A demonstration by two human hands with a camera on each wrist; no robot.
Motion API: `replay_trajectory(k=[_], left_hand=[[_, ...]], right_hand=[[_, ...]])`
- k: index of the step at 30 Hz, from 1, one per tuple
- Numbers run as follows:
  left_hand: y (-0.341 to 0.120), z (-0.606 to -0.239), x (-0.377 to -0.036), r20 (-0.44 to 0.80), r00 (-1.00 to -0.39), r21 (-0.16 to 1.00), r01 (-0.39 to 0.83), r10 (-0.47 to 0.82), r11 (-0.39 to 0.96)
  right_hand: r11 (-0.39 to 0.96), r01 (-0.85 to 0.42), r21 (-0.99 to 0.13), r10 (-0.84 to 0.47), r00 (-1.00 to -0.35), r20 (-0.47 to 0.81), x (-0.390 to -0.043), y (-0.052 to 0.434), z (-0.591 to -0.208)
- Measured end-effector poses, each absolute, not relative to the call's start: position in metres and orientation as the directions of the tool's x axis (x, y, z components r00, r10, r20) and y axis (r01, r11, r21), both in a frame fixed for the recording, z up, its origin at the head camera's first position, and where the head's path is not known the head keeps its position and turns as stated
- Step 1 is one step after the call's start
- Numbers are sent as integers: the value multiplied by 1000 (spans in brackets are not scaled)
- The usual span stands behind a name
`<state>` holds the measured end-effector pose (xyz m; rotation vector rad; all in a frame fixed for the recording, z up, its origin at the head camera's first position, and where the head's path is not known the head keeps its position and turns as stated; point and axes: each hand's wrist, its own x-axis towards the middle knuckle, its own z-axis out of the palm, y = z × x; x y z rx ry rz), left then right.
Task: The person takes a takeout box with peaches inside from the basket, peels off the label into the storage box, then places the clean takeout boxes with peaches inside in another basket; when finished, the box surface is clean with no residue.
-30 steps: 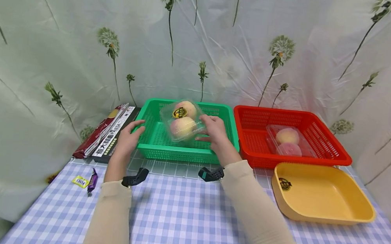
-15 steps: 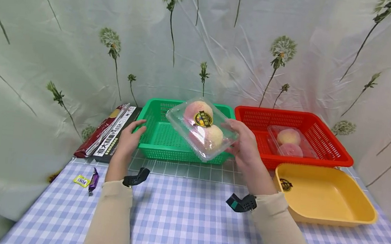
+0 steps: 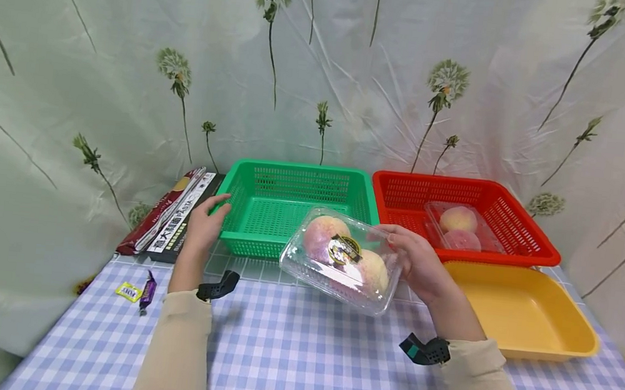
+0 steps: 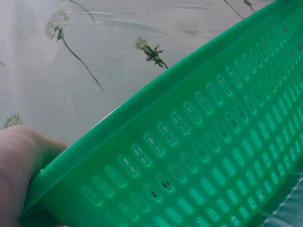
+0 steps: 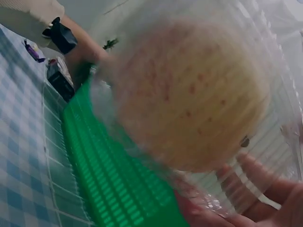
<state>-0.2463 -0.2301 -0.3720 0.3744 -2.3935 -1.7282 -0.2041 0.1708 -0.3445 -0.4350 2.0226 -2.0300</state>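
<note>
My right hand (image 3: 419, 262) grips the right end of a clear plastic box of peaches (image 3: 297, 262), thumb on top. The box is raised over the front of the green basket and the cloth, tilted, with a black and gold sticker on its lid. Two peaches (image 3: 324, 237) show inside; one peach (image 5: 189, 94) fills much of the right wrist view, with fingers (image 5: 265, 184) behind the clear plastic. My left hand (image 3: 205, 222) holds the left rim of the green basket (image 3: 302, 181). In the left wrist view its fingers are partly hidden behind the rim.
To the right stands a red basket (image 3: 432, 184) with another clear box of peaches (image 3: 459, 228). A yellow tub (image 3: 522, 309) sits in front of it. Pasta packages (image 3: 181, 214) lie at left, with a yellow sweet (image 3: 129, 291) and a purple sweet (image 3: 148, 292) on the checked cloth (image 3: 263, 353).
My right hand has lifted the box of peaches out of the green basket and brought it right and nearer, turning its lid towards me. The left hand has stayed at the basket's rim.
</note>
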Motion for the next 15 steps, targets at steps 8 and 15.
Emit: replay_trajectory(k=[8, 15], left_hand=[[-222, -366, -244, 91, -913, 862, -127, -397, 491], [-205, -346, -239, 322, -836, 849, 48, -444, 526]], right_hand=[[-34, -41, -999, -603, -796, 54, -208, 188, -355], [123, -24, -992, -627, -777, -59, -212, 186, -366]])
